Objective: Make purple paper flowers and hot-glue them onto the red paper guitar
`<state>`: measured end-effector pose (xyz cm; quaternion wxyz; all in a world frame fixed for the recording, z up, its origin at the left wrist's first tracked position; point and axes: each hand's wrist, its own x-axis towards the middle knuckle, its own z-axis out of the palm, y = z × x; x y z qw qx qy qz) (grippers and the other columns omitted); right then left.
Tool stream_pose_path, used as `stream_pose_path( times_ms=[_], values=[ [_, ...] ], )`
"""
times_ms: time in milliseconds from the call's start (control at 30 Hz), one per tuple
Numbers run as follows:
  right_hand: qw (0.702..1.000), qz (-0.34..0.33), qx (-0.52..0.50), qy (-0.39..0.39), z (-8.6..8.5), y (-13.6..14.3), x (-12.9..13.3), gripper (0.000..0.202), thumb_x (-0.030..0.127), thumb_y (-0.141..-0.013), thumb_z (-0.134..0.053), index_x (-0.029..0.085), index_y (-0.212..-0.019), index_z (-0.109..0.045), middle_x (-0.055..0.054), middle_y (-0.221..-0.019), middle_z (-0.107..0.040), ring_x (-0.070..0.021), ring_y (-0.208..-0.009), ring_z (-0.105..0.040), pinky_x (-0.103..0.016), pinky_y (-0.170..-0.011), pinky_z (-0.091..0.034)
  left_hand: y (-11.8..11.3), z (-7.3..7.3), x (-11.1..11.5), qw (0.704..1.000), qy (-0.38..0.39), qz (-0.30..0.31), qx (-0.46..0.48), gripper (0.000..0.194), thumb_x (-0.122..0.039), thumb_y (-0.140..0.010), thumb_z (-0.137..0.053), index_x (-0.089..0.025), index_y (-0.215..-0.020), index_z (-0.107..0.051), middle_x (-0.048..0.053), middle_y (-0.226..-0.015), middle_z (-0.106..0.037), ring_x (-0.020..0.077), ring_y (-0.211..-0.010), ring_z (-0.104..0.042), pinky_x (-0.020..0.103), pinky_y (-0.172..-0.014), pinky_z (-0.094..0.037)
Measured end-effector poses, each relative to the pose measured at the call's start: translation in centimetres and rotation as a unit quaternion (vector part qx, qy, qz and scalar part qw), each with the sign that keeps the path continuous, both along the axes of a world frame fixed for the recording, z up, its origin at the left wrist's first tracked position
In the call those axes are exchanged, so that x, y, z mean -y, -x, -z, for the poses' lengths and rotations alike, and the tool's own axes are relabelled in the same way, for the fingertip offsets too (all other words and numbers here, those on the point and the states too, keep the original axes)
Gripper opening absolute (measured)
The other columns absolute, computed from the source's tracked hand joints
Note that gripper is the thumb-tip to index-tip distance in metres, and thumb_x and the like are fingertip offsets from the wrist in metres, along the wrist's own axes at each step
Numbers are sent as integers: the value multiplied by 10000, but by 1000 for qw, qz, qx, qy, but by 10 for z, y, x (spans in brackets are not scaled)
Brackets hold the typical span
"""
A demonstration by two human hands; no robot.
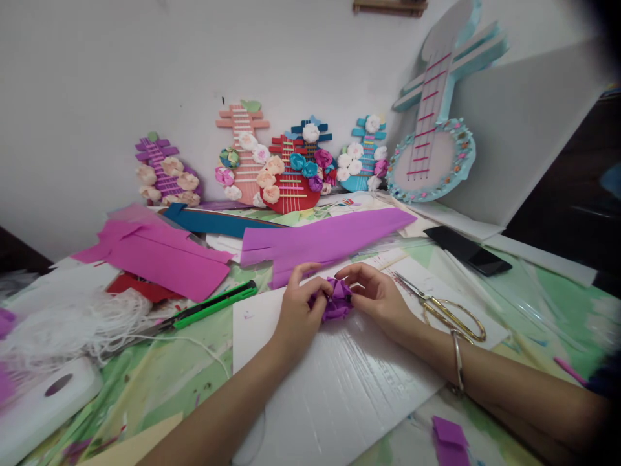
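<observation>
A small purple paper flower [338, 304] with folded petals is held between both hands, just above a white board [334, 395]. My left hand [303, 301] pinches its left side with thumb and forefinger. From the right, the fingers of my right hand [378, 294] curl against its other edge; the exact contact of those fingertips is partly hidden. Gold-handled scissors [449, 314] lie beside my right wrist, which wears a bangle. Behind the hands is a long sheet of purple crepe paper [310, 246].
Left of the board lie a green utility knife [216, 305], magenta paper [165, 255] and tangled white string [72, 330]. A black phone [468, 250] rests at right. Purple paper pieces [450, 440] lie near front. Several flower-decorated paper instruments, including a red one [291, 188], lean against the wall.
</observation>
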<state>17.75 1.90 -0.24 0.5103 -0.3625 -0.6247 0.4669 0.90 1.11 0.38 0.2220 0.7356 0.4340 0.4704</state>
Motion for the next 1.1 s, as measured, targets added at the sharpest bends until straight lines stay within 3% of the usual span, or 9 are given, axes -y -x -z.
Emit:
stream_pose_path(
  times_ms=[267,367,533,633,800,867,967,1100],
  values=[
    [999,14,-12,38,-2,2,-1,201,235,-744,-627,192,-932,-574,-34,-861,-647,-151,-742,-605,-306,-683,-486,2,4,-2,998,-39,25,38,305,20,-750,-518,-198,-802,-725,88,-1193,-511,200,-1026,-585,351,-808,-521],
    [998,25,-26,58,-4,2,0,184,258,-744,-648,192,-904,-586,-31,-866,-658,-149,-761,-612,-298,-702,-483,2,6,-2,997,-64,33,36,279,-11,-761,-546,-204,-822,-739,90,-1189,-518,173,-920,-616,336,-763,-534],
    [997,27,-40,68,-5,1,-2,198,285,-714,-697,193,-862,-602,-28,-851,-663,-152,-793,-618,-298,-745,-486,3,11,-4,993,-118,27,5,293,-44,-794,-537,-232,-885,-743,87,-1176,-534,167,-916,-607,344,-782,-529],
    [997,37,-36,64,-4,1,-2,195,277,-707,-705,191,-850,-605,-24,-830,-659,-144,-770,-616,-290,-730,-487,2,9,-1,994,-106,28,-7,290,-47,-789,-525,-214,-904,-732,95,-1198,-519,141,-833,-604,338,-752,-533],
    [998,36,-23,37,-2,2,-1,160,249,-738,-673,184,-864,-599,-23,-820,-648,-137,-757,-612,-278,-709,-488,1,1,5,996,-90,16,-23,182,-150,-734,-644,-178,-903,-707,115,-1183,-524,220,-1005,-576,396,-862,-500],
    [999,32,-21,27,-1,3,0,160,246,-741,-669,181,-868,-596,-27,-828,-646,-142,-772,-615,-287,-724,-490,0,-1,5,997,-79,4,-11,133,-172,-726,-665,-174,-853,-705,110,-1155,-542,204,-942,-597,394,-842,-504],
    [999,23,-18,21,-1,3,1,161,246,-740,-660,180,-871,-595,-33,-834,-645,-149,-781,-616,-303,-738,-492,1,0,0,999,-32,-12,20,65,-142,-729,-653,-173,-765,-698,96,-1109,-577,174,-845,-616,377,-791,-511],
    [999,27,0,24,-3,3,1,143,241,-738,-630,187,-865,-594,-26,-814,-637,-141,-753,-604,-296,-709,-487,3,0,-6,997,50,-10,66,47,-139,-723,-655,-174,-713,-684,88,-1083,-608,213,-962,-606,375,-815,-494]
  ],
)
